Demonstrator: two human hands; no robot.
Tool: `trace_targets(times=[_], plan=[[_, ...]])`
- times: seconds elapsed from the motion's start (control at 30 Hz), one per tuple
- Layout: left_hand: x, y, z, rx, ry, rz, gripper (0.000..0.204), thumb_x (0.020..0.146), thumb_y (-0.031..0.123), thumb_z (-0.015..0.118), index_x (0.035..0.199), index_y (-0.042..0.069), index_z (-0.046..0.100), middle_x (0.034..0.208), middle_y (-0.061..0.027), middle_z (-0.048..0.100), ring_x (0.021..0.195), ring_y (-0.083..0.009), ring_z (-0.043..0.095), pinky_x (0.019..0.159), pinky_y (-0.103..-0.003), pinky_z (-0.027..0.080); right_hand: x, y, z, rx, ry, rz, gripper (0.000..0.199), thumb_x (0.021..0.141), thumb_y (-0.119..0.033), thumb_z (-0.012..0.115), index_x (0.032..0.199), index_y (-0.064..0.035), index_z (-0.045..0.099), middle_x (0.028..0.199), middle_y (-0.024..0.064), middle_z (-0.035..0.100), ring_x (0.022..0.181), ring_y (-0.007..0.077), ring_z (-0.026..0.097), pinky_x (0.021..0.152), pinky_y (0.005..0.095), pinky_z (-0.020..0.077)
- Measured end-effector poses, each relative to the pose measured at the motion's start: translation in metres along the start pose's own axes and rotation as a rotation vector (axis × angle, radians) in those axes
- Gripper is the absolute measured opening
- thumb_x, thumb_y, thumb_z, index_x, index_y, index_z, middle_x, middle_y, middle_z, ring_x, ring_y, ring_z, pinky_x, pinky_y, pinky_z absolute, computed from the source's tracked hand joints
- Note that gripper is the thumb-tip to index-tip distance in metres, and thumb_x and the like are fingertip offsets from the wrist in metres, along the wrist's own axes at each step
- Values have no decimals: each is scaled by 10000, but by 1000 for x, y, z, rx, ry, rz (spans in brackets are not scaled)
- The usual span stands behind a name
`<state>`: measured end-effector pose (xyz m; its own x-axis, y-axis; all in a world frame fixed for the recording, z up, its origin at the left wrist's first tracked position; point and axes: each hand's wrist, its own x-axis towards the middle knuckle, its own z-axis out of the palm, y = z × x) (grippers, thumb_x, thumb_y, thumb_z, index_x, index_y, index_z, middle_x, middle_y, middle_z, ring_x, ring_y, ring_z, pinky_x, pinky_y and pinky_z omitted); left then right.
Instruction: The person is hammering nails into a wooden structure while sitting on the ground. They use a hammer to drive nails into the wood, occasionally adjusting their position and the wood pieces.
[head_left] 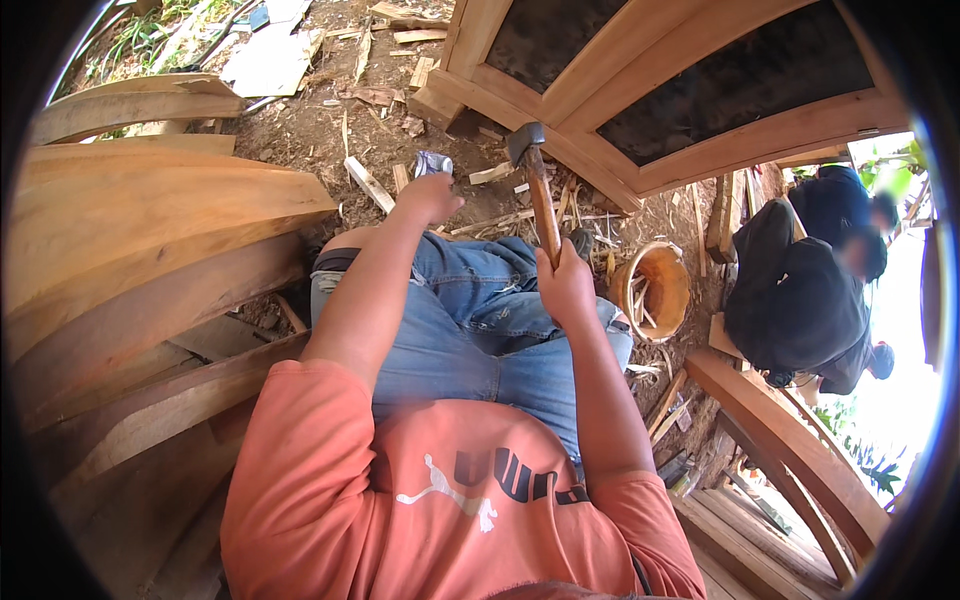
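Observation:
My right hand (568,285) is wrapped around the lower end of a hammer's wooden handle, above my right thigh. The hammer (543,195) stands nearly upright in view, its dark metal head (525,143) at the top, near the corner of a wooden door frame. My left hand (435,198) reaches forward past my left knee, its fingers curled. Right at its far side is a crumpled silvery-blue packet (433,163), close to the ground. The hand covers its own fingertips, so I cannot tell what is pinched in them.
A large panelled wooden frame (590,60) with dark panels leans ahead on the right. Curved boards (150,230) are stacked at my left. A round bucket (655,290) holding wood scraps sits right of my knee. Offcuts litter the soil. Two people (800,290) crouch at the far right.

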<state>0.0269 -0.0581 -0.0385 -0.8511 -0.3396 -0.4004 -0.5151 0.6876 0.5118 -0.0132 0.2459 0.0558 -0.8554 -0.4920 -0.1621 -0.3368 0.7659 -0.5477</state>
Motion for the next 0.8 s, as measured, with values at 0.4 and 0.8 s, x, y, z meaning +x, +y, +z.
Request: trace_targets(times=[0.4, 0.8], plan=[[0, 28, 13, -214, 419, 301, 429, 1037, 419, 769, 1302, 81, 767, 1066, -176, 823, 1018, -400, 784, 890, -489, 606, -19, -21, 9, 40, -69, -27, 350, 1089, -335, 685, 1128, 5, 610, 911, 328, 734, 907, 556, 721, 787, 608, 550], [-1, 31, 12, -125, 430, 300, 361, 1055, 428, 733, 1193, 97, 767, 990, -160, 808, 959, -406, 774, 825, -508, 596, -32, -24, -3, 70, -12, -37, 344, 1097, -292, 686, 1261, 8, 645, 945, 310, 740, 925, 544, 721, 799, 569, 560]])
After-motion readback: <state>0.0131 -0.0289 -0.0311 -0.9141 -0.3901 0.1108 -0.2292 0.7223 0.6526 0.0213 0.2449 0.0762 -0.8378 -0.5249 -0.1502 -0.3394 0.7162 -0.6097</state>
